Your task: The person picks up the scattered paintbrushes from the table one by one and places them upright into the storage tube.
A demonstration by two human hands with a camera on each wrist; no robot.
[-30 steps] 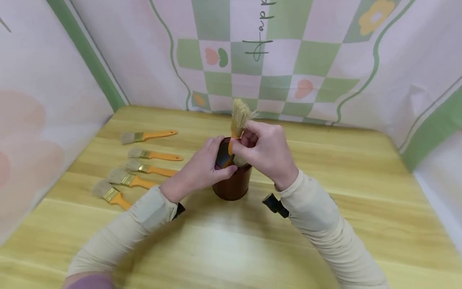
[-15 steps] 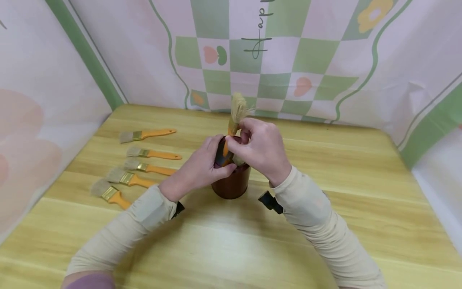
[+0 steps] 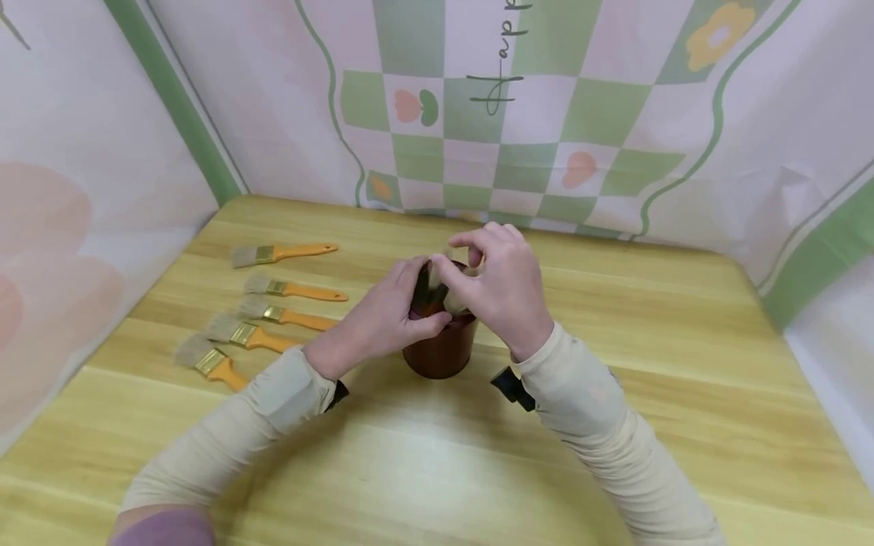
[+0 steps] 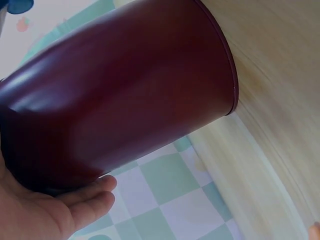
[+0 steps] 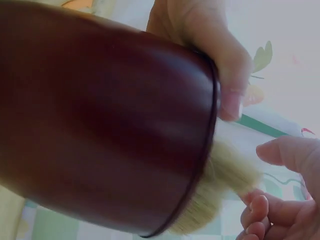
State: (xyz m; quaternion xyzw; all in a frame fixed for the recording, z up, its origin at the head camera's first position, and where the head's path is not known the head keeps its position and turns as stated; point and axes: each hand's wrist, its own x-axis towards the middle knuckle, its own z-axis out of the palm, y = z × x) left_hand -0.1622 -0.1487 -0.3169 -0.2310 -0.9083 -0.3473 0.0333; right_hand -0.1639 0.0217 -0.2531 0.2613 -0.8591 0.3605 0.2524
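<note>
The left grip (image 3: 375, 315) is clamping a glossy red-brown cylindrical pot (image 3: 440, 356) on the wooden tabletop (image 3: 717, 364); the right grip (image 3: 501, 284) is standing apart, seemingly touching pale-bristled brushes (image 5: 227, 166) poking from the pot. Green-and-white checked cloth (image 3: 526, 167) is hanging behind.

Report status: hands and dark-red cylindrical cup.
Left hand grips cup at rim. Right hand at pale brush bristles, pinching nothing. Five orange-handled brushes lie aside.
</note>
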